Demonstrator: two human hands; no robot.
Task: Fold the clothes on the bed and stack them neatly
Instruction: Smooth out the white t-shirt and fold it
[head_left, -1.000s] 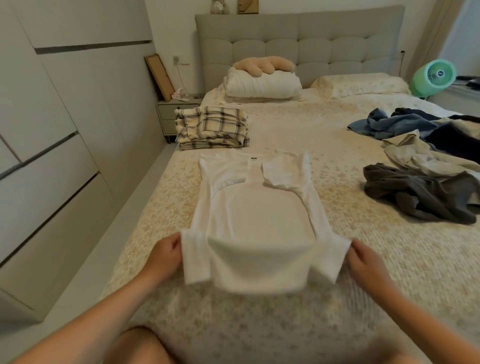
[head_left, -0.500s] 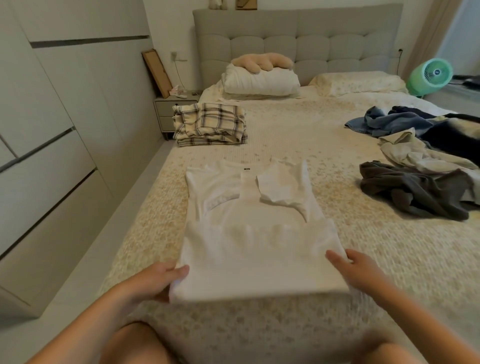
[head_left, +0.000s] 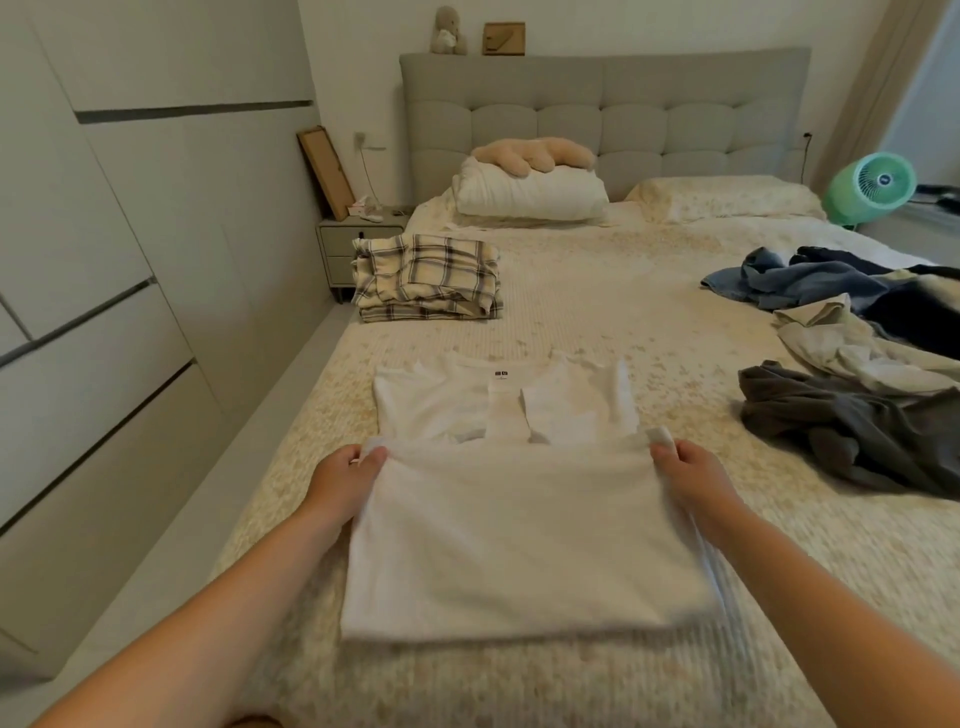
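A white T-shirt (head_left: 519, 530) lies on the bed (head_left: 597, 291) in front of me, sleeves folded in, its collar and label facing away. Its lower half is doubled up over the middle. My left hand (head_left: 345, 475) pinches the left corner of that folded hem and my right hand (head_left: 685, 467) pinches the right corner. A folded plaid garment (head_left: 426, 278) rests farther up the bed on the left. Unfolded clothes lie on the right: a dark grey one (head_left: 852, 431), a beige one (head_left: 852, 343) and a blue denim one (head_left: 795, 278).
White pillows (head_left: 530, 192) with a beige plush on top sit against the grey headboard (head_left: 602, 104). A nightstand (head_left: 358, 244) and a white wardrobe (head_left: 104, 260) line the left side. A green fan (head_left: 872, 187) stands at the far right.
My hands have carried the shirt's hem from the near edge up toward the collar, doubling the lower half over. The view has shifted closer and slightly up.
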